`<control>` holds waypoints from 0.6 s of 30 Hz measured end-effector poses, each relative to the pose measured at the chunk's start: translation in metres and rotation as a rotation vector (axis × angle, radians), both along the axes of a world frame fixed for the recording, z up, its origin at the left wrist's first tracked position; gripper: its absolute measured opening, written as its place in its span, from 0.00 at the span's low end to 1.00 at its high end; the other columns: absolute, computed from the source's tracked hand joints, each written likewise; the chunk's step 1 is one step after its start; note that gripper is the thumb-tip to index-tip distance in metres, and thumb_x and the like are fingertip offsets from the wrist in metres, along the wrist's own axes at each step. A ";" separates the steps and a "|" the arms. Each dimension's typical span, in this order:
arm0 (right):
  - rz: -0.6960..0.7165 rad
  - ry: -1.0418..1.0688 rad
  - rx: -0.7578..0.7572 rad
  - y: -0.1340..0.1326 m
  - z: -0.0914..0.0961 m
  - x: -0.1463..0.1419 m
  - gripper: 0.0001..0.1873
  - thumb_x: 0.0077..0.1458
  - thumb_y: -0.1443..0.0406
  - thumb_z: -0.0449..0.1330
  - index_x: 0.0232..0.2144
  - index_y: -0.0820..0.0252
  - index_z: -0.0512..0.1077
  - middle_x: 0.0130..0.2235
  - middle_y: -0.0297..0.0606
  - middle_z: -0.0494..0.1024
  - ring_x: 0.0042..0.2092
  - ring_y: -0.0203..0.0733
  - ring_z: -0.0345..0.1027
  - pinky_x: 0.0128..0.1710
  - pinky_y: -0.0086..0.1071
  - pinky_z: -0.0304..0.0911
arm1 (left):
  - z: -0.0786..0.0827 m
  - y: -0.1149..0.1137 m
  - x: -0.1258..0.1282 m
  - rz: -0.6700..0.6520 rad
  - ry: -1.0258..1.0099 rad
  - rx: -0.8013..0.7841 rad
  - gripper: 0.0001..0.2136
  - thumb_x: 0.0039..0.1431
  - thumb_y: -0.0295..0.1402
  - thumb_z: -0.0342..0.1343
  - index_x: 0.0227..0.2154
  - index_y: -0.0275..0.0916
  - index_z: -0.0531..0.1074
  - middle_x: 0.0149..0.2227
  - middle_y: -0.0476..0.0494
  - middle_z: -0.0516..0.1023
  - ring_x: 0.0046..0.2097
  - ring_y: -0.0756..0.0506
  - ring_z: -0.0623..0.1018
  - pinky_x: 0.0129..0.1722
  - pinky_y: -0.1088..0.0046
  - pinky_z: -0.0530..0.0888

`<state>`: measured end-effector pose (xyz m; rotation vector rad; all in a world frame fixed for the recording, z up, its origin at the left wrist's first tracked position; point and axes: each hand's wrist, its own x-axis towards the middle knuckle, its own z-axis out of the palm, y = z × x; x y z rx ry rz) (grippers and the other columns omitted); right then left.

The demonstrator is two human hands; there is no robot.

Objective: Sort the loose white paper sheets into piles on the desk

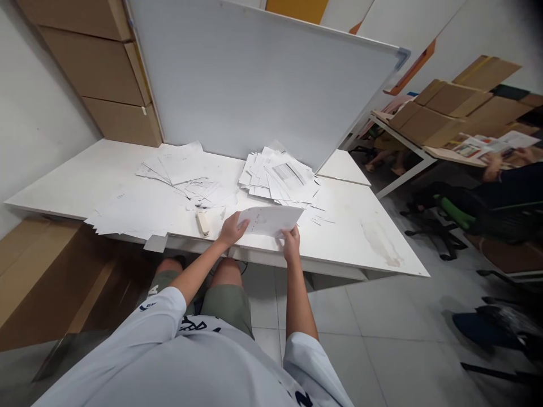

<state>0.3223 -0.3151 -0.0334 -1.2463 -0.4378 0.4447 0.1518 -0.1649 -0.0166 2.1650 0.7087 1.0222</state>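
Between my two hands is a white sheet of paper (269, 219) with faint print, raised a little over the desk's front edge. My left hand (233, 228) pinches its left end, thumb on top. At the right end, my right hand (291, 243) grips the lower corner. A cream stapler-like object (202, 223) lies on the desk to the left of my left hand. Just beyond the sheet sits a messy pile of printed papers (280, 175). More loose papers (178, 167) are spread to the left, and some sheets (127, 217) overlap the front edge.
A whiteboard (263, 79) stands along the back of the white desk (352, 226). Cardboard boxes (97, 68) are stacked at the left, with another box (42, 265) below the desk. On the right, a person (509, 181) sits at another table with boxes (445, 113).
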 end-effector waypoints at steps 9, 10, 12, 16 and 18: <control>0.101 -0.039 -0.210 -0.038 -0.007 -0.056 0.19 0.41 0.53 0.65 0.32 0.60 0.76 0.34 0.35 0.79 0.40 0.44 0.70 0.45 0.38 0.64 | -0.010 -0.046 -0.071 0.208 -0.101 -0.186 0.20 0.61 0.44 0.52 0.50 0.39 0.64 0.47 0.34 0.77 0.50 0.40 0.77 0.51 0.61 0.72; 0.114 -0.028 -0.247 -0.052 -0.014 -0.072 0.20 0.41 0.52 0.66 0.33 0.60 0.76 0.34 0.35 0.80 0.40 0.44 0.70 0.45 0.38 0.64 | -0.014 -0.060 -0.093 0.223 -0.112 -0.215 0.21 0.60 0.44 0.52 0.52 0.38 0.63 0.49 0.34 0.76 0.51 0.40 0.76 0.52 0.62 0.72; 0.174 0.001 -0.350 -0.077 -0.028 -0.097 0.21 0.41 0.50 0.66 0.33 0.59 0.77 0.35 0.36 0.80 0.39 0.45 0.71 0.41 0.37 0.65 | -0.020 -0.083 -0.135 0.218 -0.106 -0.287 0.23 0.60 0.41 0.53 0.55 0.38 0.61 0.54 0.34 0.73 0.54 0.41 0.74 0.54 0.63 0.71; 0.394 0.053 -0.514 -0.086 -0.044 -0.121 0.24 0.39 0.49 0.67 0.33 0.60 0.79 0.35 0.40 0.81 0.35 0.47 0.72 0.35 0.37 0.66 | -0.022 -0.095 -0.188 0.215 -0.034 -0.530 0.30 0.61 0.35 0.52 0.64 0.40 0.52 0.52 0.38 0.76 0.48 0.45 0.77 0.49 0.66 0.74; 0.421 0.084 -0.520 -0.072 -0.044 -0.130 0.25 0.37 0.49 0.68 0.34 0.61 0.79 0.35 0.41 0.82 0.34 0.47 0.73 0.34 0.37 0.67 | -0.021 -0.084 -0.197 0.257 -0.008 -0.626 0.32 0.61 0.33 0.52 0.67 0.42 0.48 0.49 0.40 0.77 0.44 0.46 0.78 0.45 0.68 0.75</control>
